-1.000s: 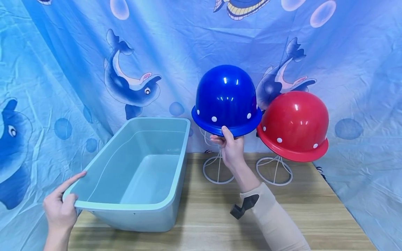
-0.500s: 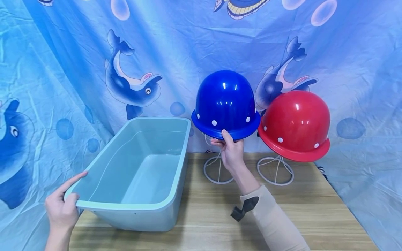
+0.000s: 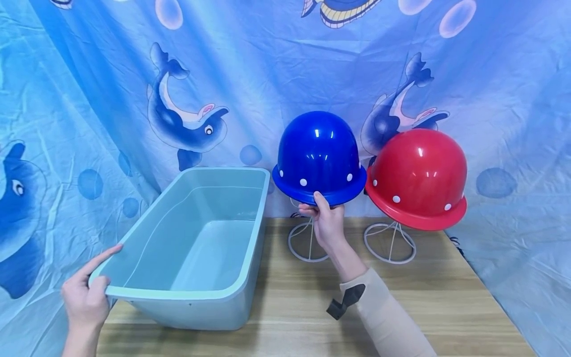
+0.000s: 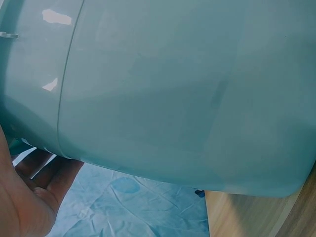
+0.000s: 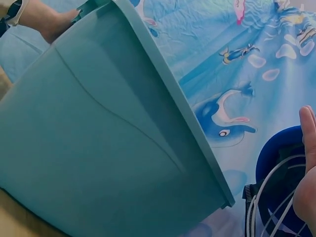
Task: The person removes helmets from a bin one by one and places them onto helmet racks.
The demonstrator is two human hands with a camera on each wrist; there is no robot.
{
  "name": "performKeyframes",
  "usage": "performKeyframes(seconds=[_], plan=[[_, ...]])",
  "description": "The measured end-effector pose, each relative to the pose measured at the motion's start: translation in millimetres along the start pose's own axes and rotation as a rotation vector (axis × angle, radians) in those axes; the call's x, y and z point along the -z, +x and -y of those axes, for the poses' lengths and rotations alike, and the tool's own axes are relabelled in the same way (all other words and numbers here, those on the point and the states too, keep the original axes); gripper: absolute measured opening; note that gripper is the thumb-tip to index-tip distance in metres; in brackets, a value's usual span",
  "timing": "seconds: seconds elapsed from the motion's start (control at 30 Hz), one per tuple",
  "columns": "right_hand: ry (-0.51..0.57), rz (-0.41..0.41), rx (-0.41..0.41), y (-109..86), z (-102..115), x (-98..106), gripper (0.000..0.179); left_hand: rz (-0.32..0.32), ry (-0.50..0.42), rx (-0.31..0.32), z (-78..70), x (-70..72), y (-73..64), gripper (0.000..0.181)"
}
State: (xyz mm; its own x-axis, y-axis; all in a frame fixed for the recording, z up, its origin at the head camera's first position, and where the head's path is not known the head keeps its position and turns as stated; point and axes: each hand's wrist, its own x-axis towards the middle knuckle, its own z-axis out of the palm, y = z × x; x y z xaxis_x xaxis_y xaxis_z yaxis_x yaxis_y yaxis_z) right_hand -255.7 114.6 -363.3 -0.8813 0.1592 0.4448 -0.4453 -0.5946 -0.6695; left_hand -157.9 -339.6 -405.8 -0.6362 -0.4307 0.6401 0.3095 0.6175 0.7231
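My right hand [image 3: 329, 225] pinches the front brim of a glossy blue hard hat [image 3: 318, 153], thumb on top and fingers underneath. The hat sits over a white wire stand [image 3: 308, 260], whose upper part it hides. In the right wrist view, white wires and a dark strap [image 5: 248, 197] show under the blue hard hat [image 5: 269, 153]. At the left, my left hand [image 3: 86, 297] grips the near left corner of a pale teal plastic tub [image 3: 178, 294]. The left wrist view shows its fingers [image 4: 61, 177] against the tub's outer wall [image 4: 148, 113].
Right beside the blue hat, a red hard hat [image 3: 419, 173] rests tilted on another wire stand [image 3: 390, 262]. Everything stands on a wood-grain table [image 3: 303, 307]. A blue curtain [image 3: 250, 64] printed with dolphins hangs behind and at both sides.
The blue hard hat has come down, lower over its stand, with my right hand still on the brim. My left hand, the tub and the red hat have stayed put.
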Motion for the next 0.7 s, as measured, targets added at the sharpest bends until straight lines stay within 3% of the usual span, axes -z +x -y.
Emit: performKeyframes(seconds=[0.37, 0.7], plan=[[0.007, -0.035, -0.009, -5.3, -15, 6, 0.015, -0.002, -0.002, -0.025, 2.4, 0.2, 1.8, 0.064], [0.015, -0.01, 0.023, -14.4, -25, 13, 0.016, -0.001, -0.01, -0.02, 2.3, 0.8, 2.3, 0.062]])
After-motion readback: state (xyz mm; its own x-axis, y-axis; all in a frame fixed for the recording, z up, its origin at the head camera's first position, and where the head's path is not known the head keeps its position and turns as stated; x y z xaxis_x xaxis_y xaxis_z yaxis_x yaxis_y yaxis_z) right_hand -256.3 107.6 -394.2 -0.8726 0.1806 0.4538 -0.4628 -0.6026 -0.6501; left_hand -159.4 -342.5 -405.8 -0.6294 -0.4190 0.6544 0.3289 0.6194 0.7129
